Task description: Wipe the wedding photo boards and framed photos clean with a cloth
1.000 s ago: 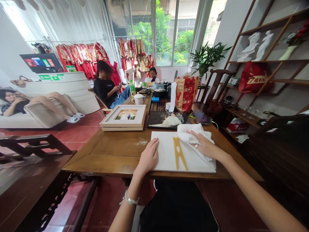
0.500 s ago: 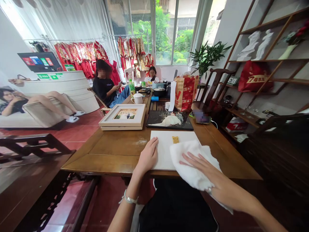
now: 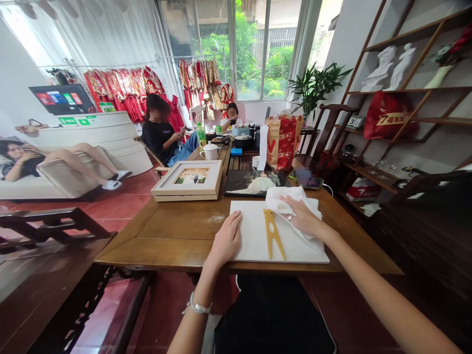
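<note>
A white board (image 3: 252, 236) lies flat at the table's near edge. On it is a flat yellow two-legged piece (image 3: 272, 235) with an oval hole and a small eared head. My left hand (image 3: 226, 237) rests on the board's left edge, fingers stretched out and lying flat. A crumpled white cloth (image 3: 282, 196) covers the board's upper right corner. My right hand (image 3: 304, 219), with a ring on one finger, presses down on the cloth and holds it, its fingertips on top. Part of the board's right side is hidden under cloth and hand.
Behind the board are a pale picture frame (image 3: 187, 181), a dark photo panel (image 3: 254, 184) and a phone (image 3: 308, 179) with a cable. Further back stand a white lidded cup (image 3: 210, 151) and a red paper bag (image 3: 283, 142). Several people sit or lie beyond.
My right hand has moved the cloth up and away from me to the board's far right corner, uncovering the yellow piece's legs. My left hand has stayed in place.
</note>
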### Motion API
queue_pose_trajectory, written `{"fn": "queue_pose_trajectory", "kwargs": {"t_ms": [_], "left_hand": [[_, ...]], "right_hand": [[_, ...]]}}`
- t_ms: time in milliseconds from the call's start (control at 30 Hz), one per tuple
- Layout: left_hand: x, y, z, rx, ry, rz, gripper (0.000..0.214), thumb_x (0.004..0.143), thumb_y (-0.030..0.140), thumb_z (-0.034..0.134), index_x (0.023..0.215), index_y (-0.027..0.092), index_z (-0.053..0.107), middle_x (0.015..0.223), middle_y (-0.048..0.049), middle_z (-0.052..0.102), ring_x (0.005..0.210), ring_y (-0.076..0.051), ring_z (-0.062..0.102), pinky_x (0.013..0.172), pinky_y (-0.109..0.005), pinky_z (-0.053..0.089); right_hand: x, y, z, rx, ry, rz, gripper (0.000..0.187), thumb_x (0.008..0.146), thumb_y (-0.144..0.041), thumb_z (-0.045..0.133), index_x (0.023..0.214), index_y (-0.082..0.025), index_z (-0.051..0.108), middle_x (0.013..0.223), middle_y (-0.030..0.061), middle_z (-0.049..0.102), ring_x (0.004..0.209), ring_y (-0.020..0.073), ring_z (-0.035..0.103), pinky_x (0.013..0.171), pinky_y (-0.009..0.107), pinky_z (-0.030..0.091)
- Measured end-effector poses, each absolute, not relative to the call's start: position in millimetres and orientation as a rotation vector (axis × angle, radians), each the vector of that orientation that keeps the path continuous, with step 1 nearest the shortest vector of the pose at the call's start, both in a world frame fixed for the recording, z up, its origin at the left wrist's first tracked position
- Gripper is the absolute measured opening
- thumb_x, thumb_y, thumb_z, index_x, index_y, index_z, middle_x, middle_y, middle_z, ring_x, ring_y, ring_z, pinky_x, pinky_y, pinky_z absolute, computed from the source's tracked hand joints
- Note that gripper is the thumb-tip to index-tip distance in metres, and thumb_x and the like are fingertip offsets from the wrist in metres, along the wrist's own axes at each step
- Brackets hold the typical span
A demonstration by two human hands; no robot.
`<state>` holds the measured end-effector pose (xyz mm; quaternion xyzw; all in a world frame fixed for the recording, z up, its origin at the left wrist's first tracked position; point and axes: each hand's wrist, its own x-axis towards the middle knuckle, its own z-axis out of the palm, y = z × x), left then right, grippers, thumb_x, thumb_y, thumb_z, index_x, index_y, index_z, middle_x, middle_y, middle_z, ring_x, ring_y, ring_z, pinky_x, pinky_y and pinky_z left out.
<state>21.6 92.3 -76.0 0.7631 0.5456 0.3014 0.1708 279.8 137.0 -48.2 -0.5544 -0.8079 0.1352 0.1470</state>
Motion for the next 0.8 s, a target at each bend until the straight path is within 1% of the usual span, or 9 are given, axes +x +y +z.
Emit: {"fn": "queue_pose_trajectory", "kwargs": {"t_ms": [67,133,233,300,400,533,633,700,800], "left_hand": [[22,93,-77,2.171,1.544,0.857,0.044,0.088,0.014,0.031,0.129,0.014,0.047,0.142,-0.0084,0.042,0.134,-0.018,0.034,0.113,-0.037,0.027],[21,93,-78,2.171,1.533,0.869,0.043,0.088,0.014,0.032,0.128,0.016,0.047,0.142,-0.0077,0.042,0.134,-0.018,0.034,0.113,-0.038,0.028],[21,94,-79,2.165,1.528,0.879,0.043,0.087,0.014,0.034,0.128,0.018,0.048,0.142,-0.0061,0.043,0.133,-0.018,0.035,0.112,-0.038,0.03],[21,94,-78,2.166,1.537,0.862,0.043,0.088,0.014,0.033,0.128,0.017,0.048,0.142,-0.0064,0.042,0.134,-0.018,0.035,0.112,-0.038,0.029],[21,93,-77,2.163,1.552,0.836,0.044,0.088,0.015,0.031,0.129,0.015,0.047,0.142,-0.0073,0.041,0.134,-0.018,0.034,0.113,-0.036,0.028],[22,92,-76,2.158,1.551,0.842,0.044,0.088,0.014,0.031,0.129,0.015,0.047,0.142,-0.0075,0.041,0.134,-0.017,0.034,0.113,-0.036,0.028],[22,92,-77,2.169,1.546,0.844,0.044,0.088,0.014,0.031,0.129,0.015,0.047,0.142,-0.0075,0.042,0.134,-0.017,0.034,0.113,-0.037,0.028],[22,92,-78,2.171,1.544,0.845,0.044,0.088,0.015,0.031,0.129,0.016,0.047,0.142,-0.0073,0.042,0.134,-0.018,0.034,0.113,-0.037,0.029],[21,93,-77,2.169,1.541,0.859,0.043,0.088,0.014,0.032,0.128,0.016,0.048,0.142,-0.0072,0.042,0.134,-0.018,0.035,0.112,-0.038,0.029]], "right_hand": [[267,140,-45,-1.58,-2.343,0.388,0.056,0.087,-0.026,0.036,0.142,-0.014,0.03,0.148,0.0134,0.028,0.138,0.0252,0.013,0.11,0.054,0.007],[257,135,-42,-1.542,-2.399,0.378,0.059,0.083,-0.02,0.04,0.141,-0.02,0.032,0.149,0.0106,0.027,0.138,0.0276,0.012,0.109,0.058,0.005],[249,112,-39,-1.469,-2.529,0.301,0.076,0.069,-0.009,0.046,0.141,-0.029,0.031,0.152,0.0057,0.021,0.138,0.0302,0.01,0.106,0.062,0.008],[248,87,-38,-1.415,-2.602,0.252,0.087,0.061,-0.003,0.046,0.142,-0.032,0.028,0.153,0.0037,0.015,0.139,0.0301,0.006,0.107,0.06,0.01],[252,45,-37,-1.32,-2.663,0.25,0.095,0.057,-0.002,0.045,0.143,-0.034,0.024,0.154,0.0001,0.009,0.139,0.0277,0.002,0.11,0.055,0.009],[267,5,-32,-1.214,-2.712,0.353,0.093,0.06,-0.003,0.045,0.143,-0.037,0.021,0.154,-0.0042,0.004,0.139,0.027,0.0,0.11,0.056,0.007],[284,7,-31,-1.189,-2.665,0.499,0.084,0.067,-0.005,0.043,0.143,-0.035,0.024,0.153,-0.0047,0.013,0.139,0.0246,0.007,0.112,0.052,0.01],[295,24,-34,-1.246,-2.548,0.564,0.078,0.072,-0.007,0.04,0.144,-0.032,0.023,0.152,-0.0024,0.019,0.139,0.0226,0.011,0.112,0.05,0.012],[303,64,-41,-1.395,-2.351,0.548,0.069,0.079,-0.016,0.039,0.145,-0.023,0.021,0.15,0.0038,0.025,0.138,0.0215,0.013,0.112,0.049,0.01]]}}
